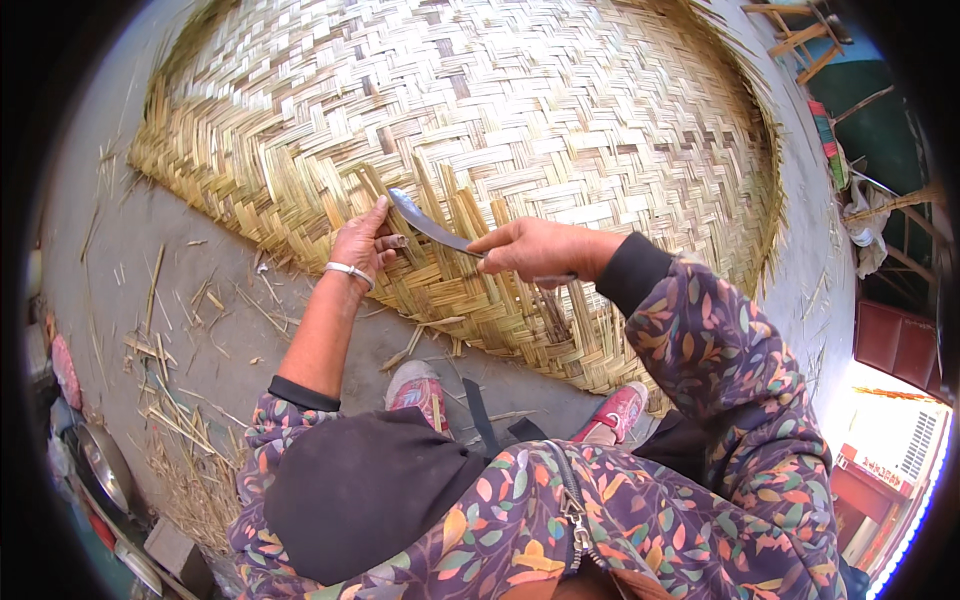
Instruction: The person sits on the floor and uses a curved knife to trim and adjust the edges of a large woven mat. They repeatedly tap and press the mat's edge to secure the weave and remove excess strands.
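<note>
A large woven mat (pixel 620 150) of pale, split reed-like strips spreads out before me, its near border greener and lined with loose strip ends that stick up. My right hand (pixel 545 250) is closed around the handle of a sickle-like knife (pixel 432 228). The curved metal blade points left, its tip close to my left thumb. At the mat's near left border, my left hand (pixel 358 245) has its thumb and fingers closed at a reed strip (pixel 375 182) standing up from the weave. Part of that grip is hidden.
Cut strips and straw (pixel 170 400) litter the grey floor at left. My red shoes (pixel 418 392) stand by the mat's near edge. A metal basin (pixel 105 465) lies at the lower left; wooden frames (pixel 800 40) and a dark red box (pixel 895 345) stand at right.
</note>
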Motion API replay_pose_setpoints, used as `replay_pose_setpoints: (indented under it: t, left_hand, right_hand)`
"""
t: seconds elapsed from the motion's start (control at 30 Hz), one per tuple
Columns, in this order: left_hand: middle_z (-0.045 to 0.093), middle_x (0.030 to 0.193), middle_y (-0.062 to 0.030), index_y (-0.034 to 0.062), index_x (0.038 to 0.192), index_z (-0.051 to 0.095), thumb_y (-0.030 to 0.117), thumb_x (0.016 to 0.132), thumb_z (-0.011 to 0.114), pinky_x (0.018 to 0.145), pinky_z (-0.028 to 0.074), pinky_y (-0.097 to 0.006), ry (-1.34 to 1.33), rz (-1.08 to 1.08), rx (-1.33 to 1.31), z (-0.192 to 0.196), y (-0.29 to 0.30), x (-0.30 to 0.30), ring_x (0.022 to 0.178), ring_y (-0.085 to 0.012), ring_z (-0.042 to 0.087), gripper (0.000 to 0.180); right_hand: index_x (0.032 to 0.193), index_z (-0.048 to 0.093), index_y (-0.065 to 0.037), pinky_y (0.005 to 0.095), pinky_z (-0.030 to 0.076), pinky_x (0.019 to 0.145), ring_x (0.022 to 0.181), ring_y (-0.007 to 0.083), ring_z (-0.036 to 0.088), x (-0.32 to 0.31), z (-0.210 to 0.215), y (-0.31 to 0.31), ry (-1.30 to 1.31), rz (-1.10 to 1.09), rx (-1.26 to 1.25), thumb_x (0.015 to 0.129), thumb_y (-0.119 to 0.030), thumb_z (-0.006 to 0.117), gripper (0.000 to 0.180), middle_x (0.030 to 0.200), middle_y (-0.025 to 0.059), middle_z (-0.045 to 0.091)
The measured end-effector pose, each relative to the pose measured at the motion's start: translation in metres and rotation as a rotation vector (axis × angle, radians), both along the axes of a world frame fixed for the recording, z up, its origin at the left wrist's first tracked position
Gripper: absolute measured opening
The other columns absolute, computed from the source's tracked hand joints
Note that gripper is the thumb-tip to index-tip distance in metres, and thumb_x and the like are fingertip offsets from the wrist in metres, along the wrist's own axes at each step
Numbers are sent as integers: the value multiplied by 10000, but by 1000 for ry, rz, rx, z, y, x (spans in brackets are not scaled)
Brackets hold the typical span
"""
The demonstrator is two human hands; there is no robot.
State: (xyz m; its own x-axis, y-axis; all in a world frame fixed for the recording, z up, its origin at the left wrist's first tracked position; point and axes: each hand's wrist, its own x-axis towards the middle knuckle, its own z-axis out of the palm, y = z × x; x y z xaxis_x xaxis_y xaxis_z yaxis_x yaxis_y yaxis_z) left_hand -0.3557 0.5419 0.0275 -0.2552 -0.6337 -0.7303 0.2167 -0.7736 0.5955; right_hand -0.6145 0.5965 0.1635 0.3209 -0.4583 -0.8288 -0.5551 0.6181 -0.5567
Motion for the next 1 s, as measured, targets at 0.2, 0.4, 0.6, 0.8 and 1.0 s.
replay_pose_setpoints:
  t: [0.2, 0.4, 0.6, 0.8, 1.0]
  left_hand:
    - [678, 773, 8, 125, 932, 640, 435, 884, 709, 420, 434, -207, -28, 50, -12, -2, 2, -5, 573, -96, 641, 321]
    - [619, 696, 21, 138, 872, 629, 395, 870, 729, 384, 366, -229, -114, 52, -25, -1, -2, -10, 481, -86, 539, 276]
    - [533, 586, 58, 179, 834, 591, 304, 853, 742, 341, 290, -238, -65, 28, 162, 4, 1, -12, 372, -53, 401, 197]
    - [545, 608, 4, 115, 865, 580, 225, 866, 722, 370, 368, -281, -242, 126, 119, -8, -4, -29, 409, -96, 452, 179]
    - [667, 743, -59, 14, 846, 647, 291, 856, 763, 438, 476, -270, -199, -128, -14, -1, -7, -8, 510, -142, 593, 300]
  right_hand:
    - [1278, 628, -88, 371, 491, 548, 621, 224, 614, 13, -7, -3, 112, 167, -227, 843, -296, 604, 483, 793, 123, 638]
    - [1228, 608, -128, 460, 521, 842, 945, 350, 672, 63, -32, 32, 444, 273, -520, 859, -304, 558, 412, 971, 188, 700]
    - [1235, 588, -137, 475, 528, 791, 889, 354, 683, 85, -61, 23, 520, 181, -641, 858, -273, 566, 401, 902, 180, 706]
    - [1262, 561, -138, 477, 535, 737, 841, 351, 691, 83, -72, 24, 553, 244, -705, 842, -255, 574, 436, 866, 184, 703]
    - [1263, 555, -138, 463, 537, 698, 821, 334, 698, 78, -75, 23, 564, 277, -698, 858, -259, 577, 423, 854, 159, 711]
